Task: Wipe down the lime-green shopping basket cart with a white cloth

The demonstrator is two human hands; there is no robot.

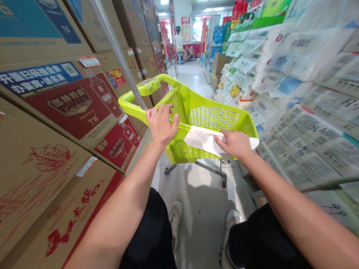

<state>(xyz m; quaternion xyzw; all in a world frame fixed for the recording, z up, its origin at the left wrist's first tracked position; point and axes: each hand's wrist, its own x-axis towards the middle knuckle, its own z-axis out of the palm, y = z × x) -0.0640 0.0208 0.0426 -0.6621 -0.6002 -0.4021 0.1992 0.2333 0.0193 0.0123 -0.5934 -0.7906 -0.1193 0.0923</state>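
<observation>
A lime-green plastic shopping cart (pixel 213 116) stands before me, turned so its handle end (pixel 146 88) points to the left. My left hand (pixel 162 125) is closed over the near rim, close to that handle. A grey metal pole (pixel 119 52) slants up from the handle end, just beyond my left fingers; its lower end is hidden. Farther right on the same rim, my right hand (pixel 235 142) presses a white sheet (pixel 203 140), paper or cloth, against the cart, thumb and fingers closed on it. The basket part that shows looks empty.
Stacked cardboard cartons (pixel 70 101) line the left side closely. Packs of tissue paper (pixel 303 74) pile up along the right. Between them the tiled floor (pixel 193 73) runs ahead, past a brown box (pixel 220 65), toward a person (pixel 178 39) near a blue stool (pixel 181 57).
</observation>
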